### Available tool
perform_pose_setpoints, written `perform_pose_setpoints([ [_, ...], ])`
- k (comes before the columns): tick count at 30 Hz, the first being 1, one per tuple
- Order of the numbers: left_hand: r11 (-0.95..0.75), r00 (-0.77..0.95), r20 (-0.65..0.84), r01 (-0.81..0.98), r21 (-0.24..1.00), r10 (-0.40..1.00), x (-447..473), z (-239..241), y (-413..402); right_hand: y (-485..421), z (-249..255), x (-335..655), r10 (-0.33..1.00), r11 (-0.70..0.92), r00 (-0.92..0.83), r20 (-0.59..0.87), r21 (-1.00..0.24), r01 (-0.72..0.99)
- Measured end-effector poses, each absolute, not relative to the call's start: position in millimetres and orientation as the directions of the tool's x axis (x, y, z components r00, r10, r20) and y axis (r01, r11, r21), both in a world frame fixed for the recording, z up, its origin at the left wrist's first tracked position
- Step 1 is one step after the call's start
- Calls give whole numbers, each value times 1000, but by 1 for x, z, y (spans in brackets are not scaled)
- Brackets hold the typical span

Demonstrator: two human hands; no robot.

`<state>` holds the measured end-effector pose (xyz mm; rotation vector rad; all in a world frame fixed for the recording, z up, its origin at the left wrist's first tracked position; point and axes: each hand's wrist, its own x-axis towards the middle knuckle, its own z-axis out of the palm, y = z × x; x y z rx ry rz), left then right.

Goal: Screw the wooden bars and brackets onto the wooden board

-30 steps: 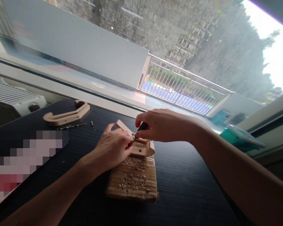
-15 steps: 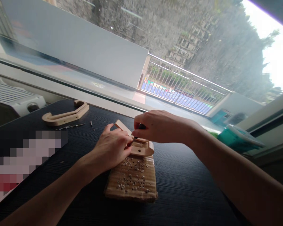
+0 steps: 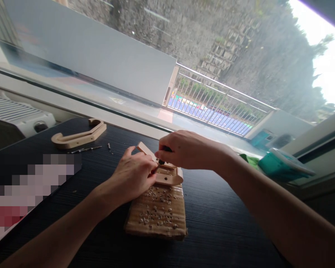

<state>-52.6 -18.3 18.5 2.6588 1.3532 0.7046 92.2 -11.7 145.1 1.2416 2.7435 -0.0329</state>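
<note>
My left hand is closed on a pale wooden piece and presses it onto a cardboard pad strewn with several small screws. My right hand is curled over a black-handled screwdriver, whose tip meets the wooden piece just beside my left fingers. Most of the tool is hidden inside the fist. Everything lies on a dark table.
A second curved wooden piece lies at the table's far left, with thin metal bits beside it. A teal box sits at the right by the window sill. A white radiator stands left of the table.
My right hand has turned slightly over the screwdriver, hiding more of its black handle. The left hand and the wooden piece have stayed in place.
</note>
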Motion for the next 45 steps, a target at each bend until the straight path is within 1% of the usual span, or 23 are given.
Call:
perform_pose_setpoints([
  [3,-618,509,378,737,273,773,-53,18,-18,-13,152,96,741,660,-650,-168,1,751],
  [7,-614,510,369,745,260,777,-53,19,-19,-11,151,97,710,684,-679,-186,-48,728],
  [10,-615,514,366,745,258,776,-53,20,-19,-10,145,94,704,694,-691,-164,-51,718],
  [14,-605,500,370,749,270,783,-53,20,-19,-10,141,92,763,639,-638,-101,-29,769],
  [17,-614,506,371,739,278,778,-53,19,-19,-11,145,95,771,626,-624,-129,-28,779],
  [21,-613,505,375,742,272,778,-53,19,-19,-11,152,99,750,644,-645,-148,-60,763],
  [25,-607,503,368,750,264,782,-53,18,-18,-10,146,96,736,658,-665,-126,-97,747],
  [30,-602,502,363,757,255,785,-53,18,-18,-10,138,93,761,643,-647,-49,-82,762],
  [34,-614,511,367,744,265,777,-53,20,-19,-11,145,96,755,647,-648,-101,-47,761],
  [39,-607,506,365,750,261,782,-52,20,-20,-11,148,98,687,699,-702,-190,-93,709],
  [42,-602,503,362,756,257,785,-52,20,-20,-10,142,96,678,709,-714,-175,-99,698],
  [45,-597,499,359,761,253,788,-52,19,-19,-10,139,94,727,673,-673,-134,-57,738],
])
